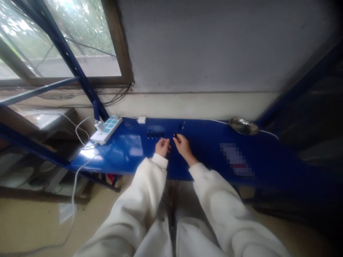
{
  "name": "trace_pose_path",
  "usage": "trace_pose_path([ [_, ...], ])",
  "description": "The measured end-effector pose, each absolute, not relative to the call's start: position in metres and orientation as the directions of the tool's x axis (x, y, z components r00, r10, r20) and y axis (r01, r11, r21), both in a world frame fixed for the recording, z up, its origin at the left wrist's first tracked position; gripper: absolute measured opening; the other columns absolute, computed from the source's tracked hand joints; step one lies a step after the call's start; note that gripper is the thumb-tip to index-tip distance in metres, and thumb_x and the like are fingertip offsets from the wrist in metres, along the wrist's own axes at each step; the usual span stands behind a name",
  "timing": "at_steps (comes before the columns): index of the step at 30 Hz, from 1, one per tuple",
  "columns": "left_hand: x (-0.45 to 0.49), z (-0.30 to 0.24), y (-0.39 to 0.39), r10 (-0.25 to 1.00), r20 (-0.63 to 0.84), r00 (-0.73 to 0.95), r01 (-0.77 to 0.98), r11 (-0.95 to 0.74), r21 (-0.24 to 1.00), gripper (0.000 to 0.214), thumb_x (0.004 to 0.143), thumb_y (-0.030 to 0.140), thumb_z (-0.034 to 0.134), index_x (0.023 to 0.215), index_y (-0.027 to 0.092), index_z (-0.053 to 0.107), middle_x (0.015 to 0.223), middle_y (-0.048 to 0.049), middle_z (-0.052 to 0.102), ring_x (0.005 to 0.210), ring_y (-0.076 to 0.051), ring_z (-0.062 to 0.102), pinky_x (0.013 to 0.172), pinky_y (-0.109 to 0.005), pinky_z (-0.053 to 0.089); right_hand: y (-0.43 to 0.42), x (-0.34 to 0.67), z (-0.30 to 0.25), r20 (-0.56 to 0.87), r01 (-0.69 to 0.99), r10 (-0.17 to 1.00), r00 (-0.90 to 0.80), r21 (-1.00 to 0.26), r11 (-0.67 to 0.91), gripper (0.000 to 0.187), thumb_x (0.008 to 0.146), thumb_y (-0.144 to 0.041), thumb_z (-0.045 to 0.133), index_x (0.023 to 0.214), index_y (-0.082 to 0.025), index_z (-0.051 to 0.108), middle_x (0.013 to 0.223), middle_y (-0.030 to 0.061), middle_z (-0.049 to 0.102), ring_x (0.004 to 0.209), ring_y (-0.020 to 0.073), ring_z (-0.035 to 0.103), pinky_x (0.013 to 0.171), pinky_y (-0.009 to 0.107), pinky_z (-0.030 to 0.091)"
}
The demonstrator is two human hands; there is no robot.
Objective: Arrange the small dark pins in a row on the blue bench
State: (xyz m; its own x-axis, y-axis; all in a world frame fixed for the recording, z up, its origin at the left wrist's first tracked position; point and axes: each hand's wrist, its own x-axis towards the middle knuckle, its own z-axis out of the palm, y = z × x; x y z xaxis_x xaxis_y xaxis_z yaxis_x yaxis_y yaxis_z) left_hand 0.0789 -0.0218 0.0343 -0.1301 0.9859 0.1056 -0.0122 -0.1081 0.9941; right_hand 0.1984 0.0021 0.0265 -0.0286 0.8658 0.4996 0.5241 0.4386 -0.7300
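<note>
Both hands are over the blue table (203, 157). Between the thumb and fingers of my right hand (182, 145) is a small black piece (175, 135), too small to name. My left hand (162, 146) is just beside it, its fingertips pinched together; what they hold, if anything, I cannot make out. Beyond my left hand several small dark pieces (152, 135) stand in a short row on the table. Another dark piece (180, 126) lies farther back, with tiny pale bits (184, 123) next to it.
A white power strip (107, 129) with a plug in it sits at the table's left end. Near the wall are a white adapter (142, 120) and a shiny metal bowl (244, 126). A pixelated flat item (235, 159) lies to the right. A white cable (75, 189) hangs off the left edge.
</note>
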Motion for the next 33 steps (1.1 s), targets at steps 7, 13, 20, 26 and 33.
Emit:
trace_pose_path([
  [7, 0.077, 0.035, -0.023, 0.973, 0.192, -0.128, 0.023, -0.191, 0.981, 0.048, 0.066, 0.044, 0.057, 0.102, 0.014, 0.050, 0.056, 0.0036, 0.054, 0.034, -0.004, 0.043, 0.033, -0.016, 0.035, -0.012, 0.202, 0.022, 0.569, 0.590, 0.795, -0.209, -0.575, 0.567, 0.027, 0.081, -0.026, 0.043, 0.102, -0.022, 0.058, 0.087, 0.0056, 0.056, 0.078, 0.0146, 0.053, 0.071, 0.025, 0.044],
  [13, 0.076, 0.029, -0.020, 0.964, 0.227, -0.140, 0.037, -0.224, 0.974, 0.036, 0.066, 0.044, 0.057, 0.081, 0.011, 0.057, 0.062, -0.0001, 0.056, 0.035, -0.003, 0.043, 0.032, -0.017, 0.035, -0.011, 0.202, 0.019, 0.558, 0.620, 0.792, -0.245, -0.538, 0.571, 0.026, 0.080, -0.024, 0.044, 0.102, -0.022, 0.060, 0.083, 0.0053, 0.056, 0.074, 0.0145, 0.053, 0.069, 0.025, 0.043],
  [20, 0.075, 0.025, -0.017, 0.964, 0.198, -0.179, 0.039, -0.194, 0.980, 0.033, 0.067, 0.043, 0.056, 0.080, 0.013, 0.055, 0.062, 0.0002, 0.056, 0.032, -0.003, 0.043, 0.031, -0.016, 0.034, -0.009, 0.201, 0.017, 0.563, 0.621, 0.797, -0.220, -0.549, 0.559, 0.027, 0.080, -0.021, 0.043, 0.100, -0.021, 0.061, 0.084, 0.0068, 0.057, 0.079, 0.0161, 0.053, 0.073, 0.028, 0.044],
  [26, 0.075, 0.029, -0.018, 0.951, 0.179, -0.253, 0.029, -0.177, 0.984, 0.030, 0.069, 0.041, 0.055, 0.080, 0.013, 0.053, 0.063, 0.0008, 0.056, 0.032, -0.002, 0.042, 0.031, -0.015, 0.032, -0.007, 0.204, 0.015, 0.582, 0.624, 0.806, -0.104, -0.593, 0.509, 0.026, 0.078, -0.018, 0.043, 0.096, -0.020, 0.062, 0.086, 0.0073, 0.056, 0.077, 0.0156, 0.052, 0.074, 0.030, 0.044],
  [33, 0.074, 0.029, -0.018, 0.941, 0.188, -0.281, 0.078, -0.173, 0.982, 0.025, 0.071, 0.037, 0.053, 0.082, 0.014, 0.055, 0.067, 0.0008, 0.055, 0.033, -0.002, 0.042, 0.031, -0.015, 0.033, -0.008, 0.206, 0.018, 0.574, 0.601, 0.818, 0.023, -0.662, 0.447, 0.024, 0.078, -0.024, 0.044, 0.091, -0.017, 0.063, 0.086, 0.0083, 0.053, 0.078, 0.0166, 0.051, 0.073, 0.031, 0.045],
])
